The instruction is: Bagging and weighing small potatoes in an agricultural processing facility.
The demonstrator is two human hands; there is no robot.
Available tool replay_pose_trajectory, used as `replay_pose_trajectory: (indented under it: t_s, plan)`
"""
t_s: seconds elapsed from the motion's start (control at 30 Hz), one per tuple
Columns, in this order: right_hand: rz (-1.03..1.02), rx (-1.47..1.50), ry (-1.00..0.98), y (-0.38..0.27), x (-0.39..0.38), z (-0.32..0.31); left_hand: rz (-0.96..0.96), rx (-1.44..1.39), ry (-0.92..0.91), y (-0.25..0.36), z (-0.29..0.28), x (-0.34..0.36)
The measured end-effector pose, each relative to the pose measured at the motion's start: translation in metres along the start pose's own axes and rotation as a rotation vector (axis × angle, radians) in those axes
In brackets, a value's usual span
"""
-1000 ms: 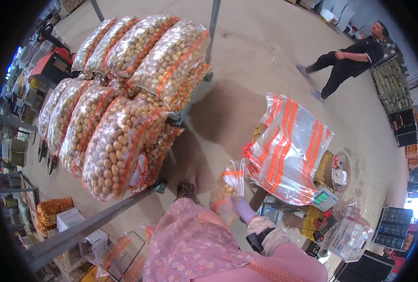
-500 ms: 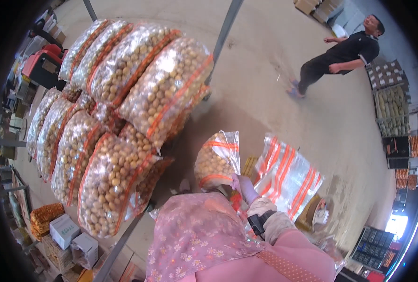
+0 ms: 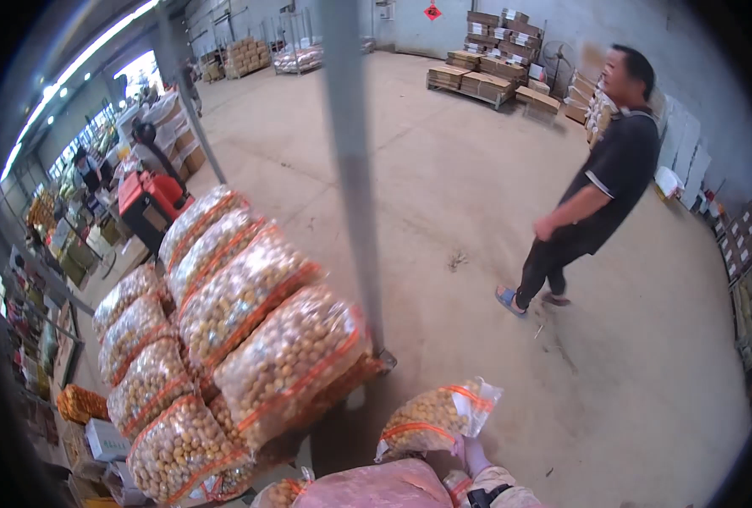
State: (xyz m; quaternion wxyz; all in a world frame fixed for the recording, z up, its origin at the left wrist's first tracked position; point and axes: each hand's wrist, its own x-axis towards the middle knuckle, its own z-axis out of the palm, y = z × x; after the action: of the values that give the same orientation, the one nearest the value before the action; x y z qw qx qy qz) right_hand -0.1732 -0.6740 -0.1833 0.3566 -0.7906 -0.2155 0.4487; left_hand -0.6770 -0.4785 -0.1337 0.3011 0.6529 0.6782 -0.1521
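Observation:
A clear plastic bag with orange bands (image 3: 431, 421), filled with small round tan produce, is in front of me at the lower middle. My right hand (image 3: 475, 454) is closed on the bag's right side, near its loose clear end; the fingertips are partly hidden. A dark band circles that wrist. My left hand does not show. To the left, large clear bags with orange bands (image 3: 283, 360) hold the same round produce, stacked in two tiers.
A grey upright post (image 3: 355, 169) stands beside the stack. On the right a person in dark clothes (image 3: 600, 182) is on the concrete floor. A red and black machine (image 3: 151, 203) is behind the bags; cartons (image 3: 486, 72) stand by the far wall.
My view has swung upward, bringing the far wall in and the flat striped bags out of sight. The held bag is tilted more to the right. The other person has changed stride.

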Motion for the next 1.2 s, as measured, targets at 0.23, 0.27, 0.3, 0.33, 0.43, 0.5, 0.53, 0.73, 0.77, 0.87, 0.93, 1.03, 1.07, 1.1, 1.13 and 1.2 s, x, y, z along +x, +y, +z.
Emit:
replay_pose_trajectory:
  t_s: [0.23,0.27,0.3,0.33,0.43,0.5,0.53,0.73,0.77,0.87,0.93,1.03,1.07,1.1,1.13,1.2]
  plan:
    - [0.153,-0.275,0.087,0.010,0.096,-0.158,0.011,-0.028,-0.023,0.205,0.036,0.041]
    - [0.186,-0.207,0.139,0.039,0.116,-0.183,0.028,-0.023,-0.039,0.230,0.044,0.052]
    - [0.188,-0.229,0.132,0.062,0.130,-0.216,0.036,-0.023,-0.045,0.253,0.049,0.060]
    - [0.191,-0.254,0.112,0.074,0.137,-0.243,0.042,-0.021,-0.051,0.272,0.055,0.065]
    - [-0.291,-1.118,0.188,0.024,0.120,-0.322,0.006,0.005,-0.066,0.308,0.069,0.073]
    - [-0.324,-1.064,0.332,0.030,0.126,-0.376,0.028,0.047,-0.098,0.349,0.083,0.093]
    - [-0.134,-0.824,0.368,0.011,0.139,-0.392,0.018,0.058,-0.099,0.363,0.089,0.096]
    - [-0.034,-0.600,0.440,-0.067,0.173,-0.501,0.110,0.287,-0.074,0.459,0.136,0.106]
    - [-0.014,-0.609,0.439,-0.047,0.188,-0.532,0.134,0.323,-0.051,0.485,0.143,0.108]
    - [0.398,0.652,0.603,0.072,0.256,-0.586,0.011,-0.261,-0.041,0.577,0.127,0.139]
    - [0.383,0.980,0.753,0.096,0.286,-0.619,-0.168,-0.865,0.001,0.628,0.100,0.166]
    - [0.224,0.061,0.807,0.080,0.347,-0.646,-0.261,-1.356,0.114,0.749,0.049,0.206]
    - [0.253,0.051,0.814,0.069,0.369,-0.659,-0.276,-1.337,0.093,0.822,0.014,0.197]
    - [0.250,-0.089,0.839,0.038,0.403,-0.674,-0.138,-0.625,0.047,0.887,-0.024,0.185]
    - [0.241,-0.231,0.867,0.005,0.432,-0.692,0.015,0.079,-0.014,0.929,-0.044,0.185]
    - [0.412,-0.006,0.694,-0.040,0.492,-0.733,-0.201,-0.442,-0.139,0.868,0.011,0.256]
